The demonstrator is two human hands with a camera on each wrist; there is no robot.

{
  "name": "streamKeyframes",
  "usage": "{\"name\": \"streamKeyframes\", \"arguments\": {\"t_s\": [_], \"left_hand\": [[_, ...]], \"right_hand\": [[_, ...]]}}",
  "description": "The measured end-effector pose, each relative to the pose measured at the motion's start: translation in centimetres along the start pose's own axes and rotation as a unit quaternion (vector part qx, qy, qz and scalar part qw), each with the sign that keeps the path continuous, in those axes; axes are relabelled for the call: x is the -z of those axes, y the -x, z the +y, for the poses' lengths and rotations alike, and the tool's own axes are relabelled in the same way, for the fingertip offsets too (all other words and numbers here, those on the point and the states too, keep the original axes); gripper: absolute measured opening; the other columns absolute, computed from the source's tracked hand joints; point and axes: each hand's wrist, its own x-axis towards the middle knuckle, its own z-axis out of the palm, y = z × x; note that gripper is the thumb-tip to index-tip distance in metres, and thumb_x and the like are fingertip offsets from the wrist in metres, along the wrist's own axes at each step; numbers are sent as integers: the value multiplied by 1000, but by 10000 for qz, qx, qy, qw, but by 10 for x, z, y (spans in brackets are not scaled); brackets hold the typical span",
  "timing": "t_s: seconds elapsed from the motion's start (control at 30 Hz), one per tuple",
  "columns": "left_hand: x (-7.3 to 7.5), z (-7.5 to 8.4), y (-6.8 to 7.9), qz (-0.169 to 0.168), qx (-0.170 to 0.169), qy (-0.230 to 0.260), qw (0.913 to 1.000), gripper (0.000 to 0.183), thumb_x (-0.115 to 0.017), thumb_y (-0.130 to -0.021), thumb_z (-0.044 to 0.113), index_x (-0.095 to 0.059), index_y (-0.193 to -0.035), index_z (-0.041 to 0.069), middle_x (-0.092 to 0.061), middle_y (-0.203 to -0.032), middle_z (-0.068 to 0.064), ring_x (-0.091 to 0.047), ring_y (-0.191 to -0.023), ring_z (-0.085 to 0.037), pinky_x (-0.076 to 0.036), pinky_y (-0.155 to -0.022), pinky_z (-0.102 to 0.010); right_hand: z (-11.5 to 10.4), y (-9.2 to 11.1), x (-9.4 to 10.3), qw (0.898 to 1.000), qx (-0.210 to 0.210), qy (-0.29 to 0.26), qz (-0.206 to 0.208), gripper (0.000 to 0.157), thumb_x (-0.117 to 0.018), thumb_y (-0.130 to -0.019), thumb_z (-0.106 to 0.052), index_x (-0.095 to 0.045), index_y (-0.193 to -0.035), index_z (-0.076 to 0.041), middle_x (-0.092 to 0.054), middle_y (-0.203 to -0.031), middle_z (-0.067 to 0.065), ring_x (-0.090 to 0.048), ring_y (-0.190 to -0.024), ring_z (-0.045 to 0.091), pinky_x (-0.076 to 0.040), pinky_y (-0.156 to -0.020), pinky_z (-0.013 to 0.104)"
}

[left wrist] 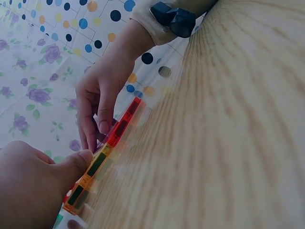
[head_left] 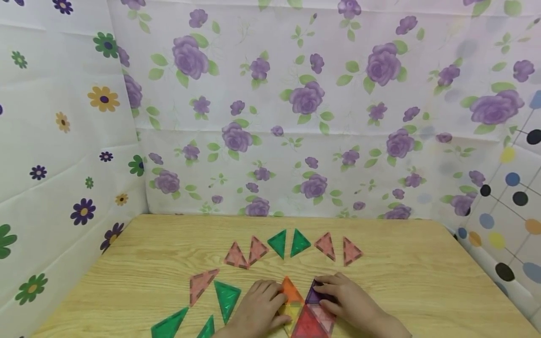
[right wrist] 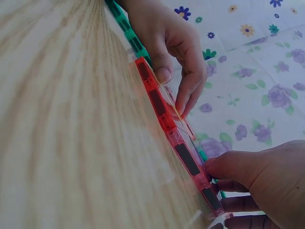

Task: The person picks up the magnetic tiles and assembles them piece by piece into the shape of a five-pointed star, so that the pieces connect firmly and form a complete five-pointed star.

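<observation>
Translucent triangular magnetic tiles lie joined in a flat cluster at the table's front middle. On its left side, my left hand (head_left: 262, 307) holds the orange tile (head_left: 291, 292) and the yellow tile (head_left: 292, 311), thumb on the yellow one. Opposite, my right hand (head_left: 351, 298) grips the purple tile (head_left: 313, 295), fingertips over its far corner and thumb near the pink tile (head_left: 324, 317). Between them, at the near side, is a red tile (head_left: 310, 324). Both wrist views show the cluster edge-on, with the red tile's edge (left wrist: 125, 121) plain in the left one.
Behind the cluster, pink tiles (head_left: 327, 246) and green tiles (head_left: 277, 243) stand apart in an arc. More green tiles (head_left: 227, 298) and a pink tile (head_left: 202, 284) lie left of my left hand. Patterned cloth (head_left: 270, 117) hangs behind the wooden table (head_left: 422, 263).
</observation>
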Motion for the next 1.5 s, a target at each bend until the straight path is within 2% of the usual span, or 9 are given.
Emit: {"name": "streamKeyframes", "arguments": {"t_s": [0.33,0.57,0.67,0.77,0.87,1.0,1.13,1.33,1.5], "left_hand": [[-1,0,1,72,-29,31,10000,31,-58,-90,52,-65,-97,23,-62,-104,5,-57,-99,-11,-49,-89,-30],[0,0,2,74,-42,46,10000,31,-58,-91,52,-65,-97,22,-62,-105,5,-57,-99,-12,-49,-88,-30],[3,1,2,-140,-45,64,9999,30,-57,-92,50,-65,-98,22,-61,-105,4,-57,-101,-13,-49,-89,-30],[7,2,-1,-492,-32,85,9987,31,-53,-94,50,-64,-100,21,-61,-108,3,-57,-106,-15,-49,-92,-32],[11,3,-5,-703,63,199,9973,28,-53,-96,47,-63,-98,21,-60,-110,1,-57,-112,-19,-49,-96,-35],[16,4,-12,-508,207,212,9983,27,-58,-94,44,-65,-101,19,-61,-109,0,-58,-110,-19,-49,-95,-36],[19,3,-22,-361,365,234,9984,37,-60,-92,45,-64,-115,16,-62,-111,0,-59,-107,-16,-50,-94,-34],[20,-1,-40,-363,774,705,9938,41,-67,-88,41,-62,-120,15,-62,-116,-1,-58,-109,-17,-51,-95,-34],[19,-4,-56,-249,1172,1105,9866,43,-71,-86,37,-62,-121,14,-61,-118,-2,-57,-111,-18,-50,-96,-36]], "right_hand": [[2,0,2,9997,-112,1,-210,32,-56,-97,-33,-68,-122,-17,-61,-132,2,-58,-116,23,-53,-92,42],[2,0,0,9998,-144,-35,-155,31,-57,-96,-32,-69,-121,-18,-61,-132,0,-58,-117,22,-52,-93,42],[2,0,0,9996,-163,-127,-180,32,-56,-97,-34,-68,-121,-18,-60,-132,0,-58,-118,23,-52,-93,43],[3,0,1,9995,-153,-199,-172,31,-56,-97,-34,-69,-120,-17,-61,-132,2,-58,-118,25,-51,-93,45],[3,0,5,9996,-133,-207,-128,30,-56,-97,-33,-69,-118,-16,-61,-130,3,-58,-117,26,-51,-93,46],[4,-1,10,9996,-162,-247,1,30,-58,-96,-32,-69,-118,-16,-63,-127,4,-60,-115,27,-51,-93,46],[8,-1,16,9992,-201,-226,263,29,-62,-93,-28,-69,-117,-13,-63,-126,5,-60,-115,28,-51,-94,46],[17,-2,26,9971,-28,115,747,29,-68,-88,-21,-69,-114,-9,-66,-121,9,-61,-112,31,-51,-92,49],[26,-8,31,9955,-251,118,911,32,-70,-86,-19,-68,-116,-7,-66,-119,13,-62,-109,33,-53,-89,48]]}}
